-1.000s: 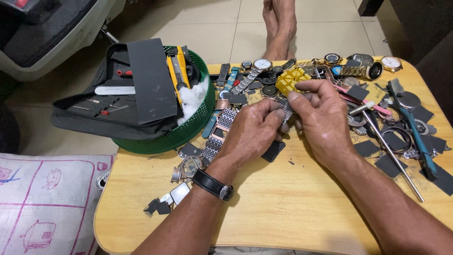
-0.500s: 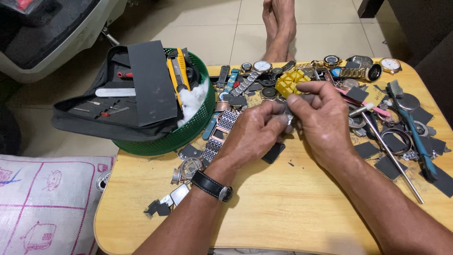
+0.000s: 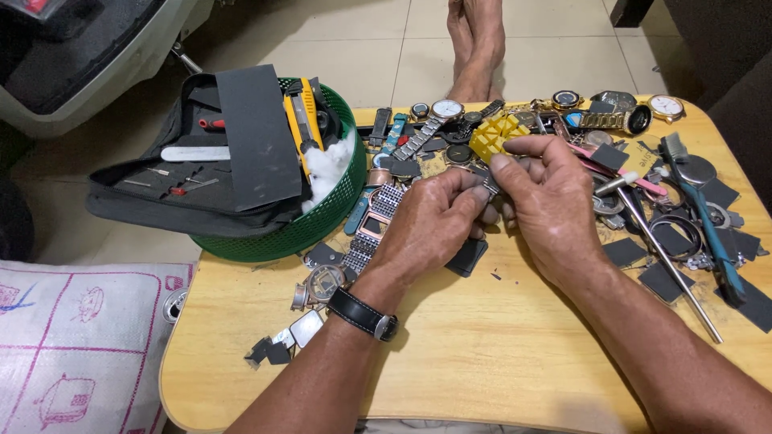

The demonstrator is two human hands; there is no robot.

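Left hand [image 3: 430, 229], black wristwatch [image 3: 363, 314] on its wrist: fingers curled narrow, tips pinching a small metal watch part [image 3: 490, 186]. Right hand [image 3: 551, 205]: thumb and forefinger closed on the same part from the 3 o'clock side (exact kind of part too small to tell). Part held just above the wooden table [image 3: 482, 354], at 6 o'clock of a yellow holder block [image 3: 497, 133].

Steel mesh watch band [image 3: 374, 221] at 9 o'clock of the left hand, touching it. Green basket [image 3: 314, 229] with black tool case [image 3: 193, 177] at 10 o'clock. Assorted watches [image 3: 442, 112] along the far edge, 12 o'clock. Long metal rod [image 3: 667, 261] and blue-handled tool [image 3: 708, 225] at 3 o'clock.
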